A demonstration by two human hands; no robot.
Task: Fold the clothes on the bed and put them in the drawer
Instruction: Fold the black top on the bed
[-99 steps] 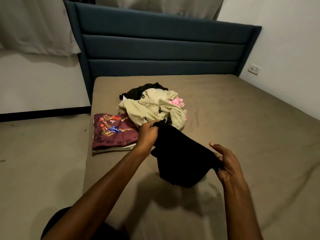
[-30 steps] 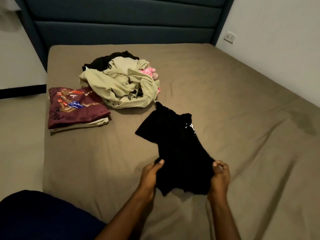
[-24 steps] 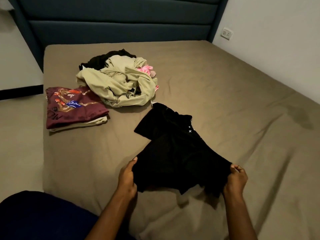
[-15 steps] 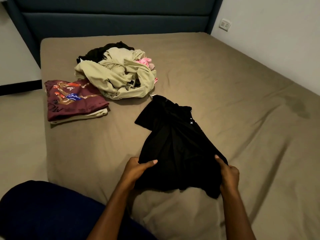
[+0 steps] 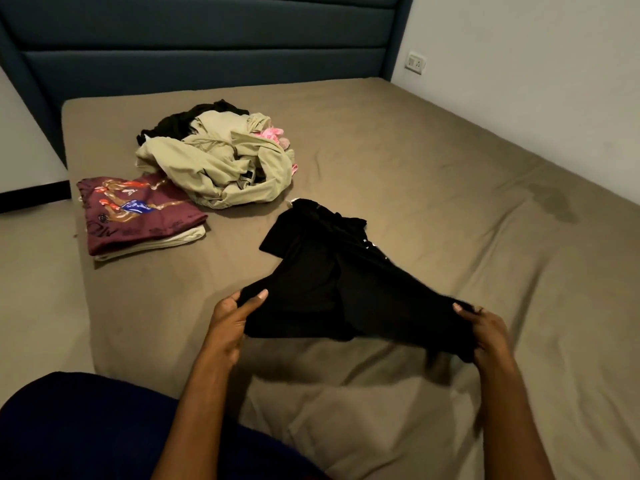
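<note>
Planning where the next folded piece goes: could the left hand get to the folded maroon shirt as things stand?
Probably yes, once freed. The left hand grips the black garment; bare bed sheet lies between it and the folded maroon shirt, nothing blocking. It would have to let go first.

Folded stack left of pile on bed.

Black shirt, maroon printed shirt, khaki pile, taupe sheet.
</note>
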